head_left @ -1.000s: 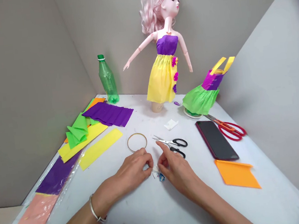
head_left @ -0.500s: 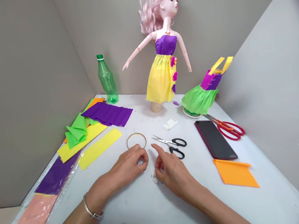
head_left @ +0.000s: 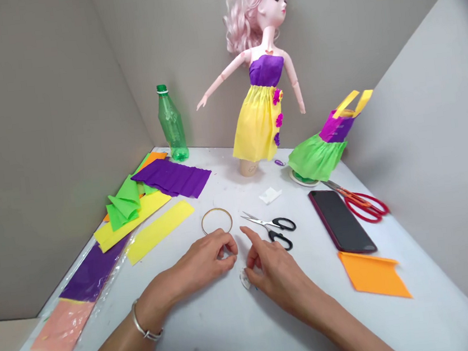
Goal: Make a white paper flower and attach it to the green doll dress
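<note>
A small white wad point(head_left: 244, 279) lies at lower centre, just beside the loosely open right hand point(head_left: 274, 267); the left hand point(head_left: 199, 263) curls narrowly, holding nothing I can make out.

**Work table point(head_left: 252, 331) with craft materials.**
Black-handled scissors point(head_left: 271, 226) lay mid-table; a thin gold hoop point(head_left: 215, 209) and yellow crepe paper point(head_left: 160, 232) lay left of them, a smartphone point(head_left: 340, 221) and orange paper point(head_left: 372, 275) right.

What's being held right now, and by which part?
Nothing visibly: the left hand pinches on nothing I can see; a small white scrap sits on the table by the right hand.
</note>
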